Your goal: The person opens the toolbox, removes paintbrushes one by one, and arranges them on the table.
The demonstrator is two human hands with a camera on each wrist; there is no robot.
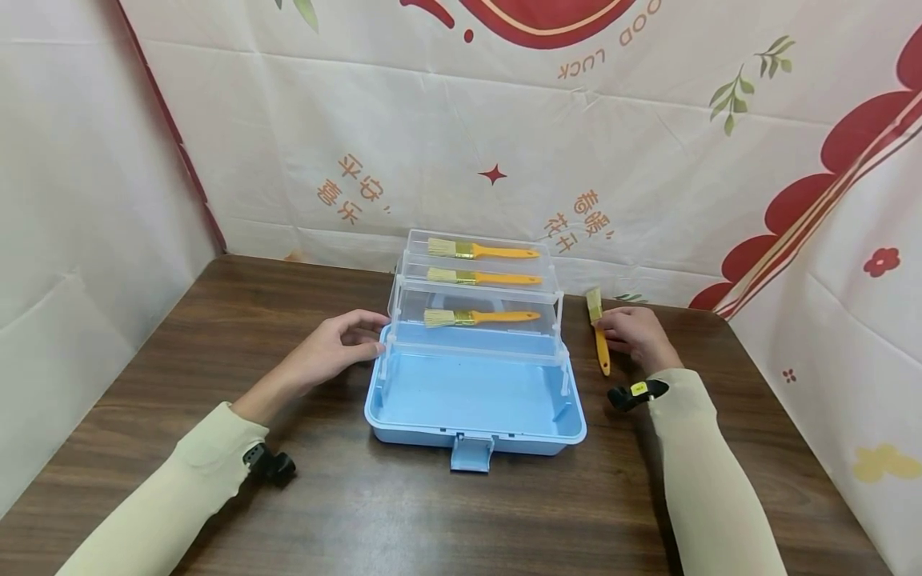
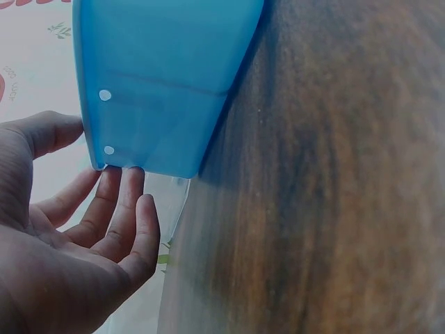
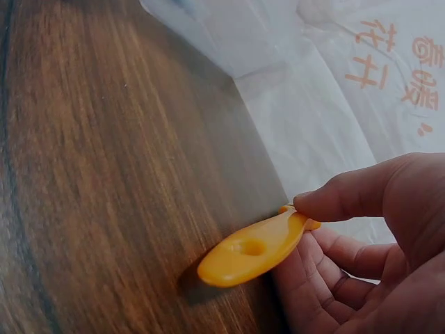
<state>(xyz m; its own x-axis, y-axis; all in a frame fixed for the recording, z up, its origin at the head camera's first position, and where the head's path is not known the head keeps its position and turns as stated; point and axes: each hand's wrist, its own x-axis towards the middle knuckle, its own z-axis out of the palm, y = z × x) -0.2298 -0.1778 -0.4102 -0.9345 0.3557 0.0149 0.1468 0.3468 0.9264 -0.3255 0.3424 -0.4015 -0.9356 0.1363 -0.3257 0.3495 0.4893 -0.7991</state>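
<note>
Resting against the left end of the blue toolbox [image 1: 475,396], the left hand [image 1: 338,346] is lying open, fingers relaxed and touching the wall, gripping nothing; the right hand [image 1: 635,334] is pinching a yellow-handled brush [image 1: 599,340] lying on the worktop [image 1: 216,336] just right of the box; three similar brushes [image 1: 481,317] are sitting in the raised clear trays [image 1: 479,276].

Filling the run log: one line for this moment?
left hand: touching blue plastic tiered box | right hand: pinching orange-handled paintbrush on table
</note>
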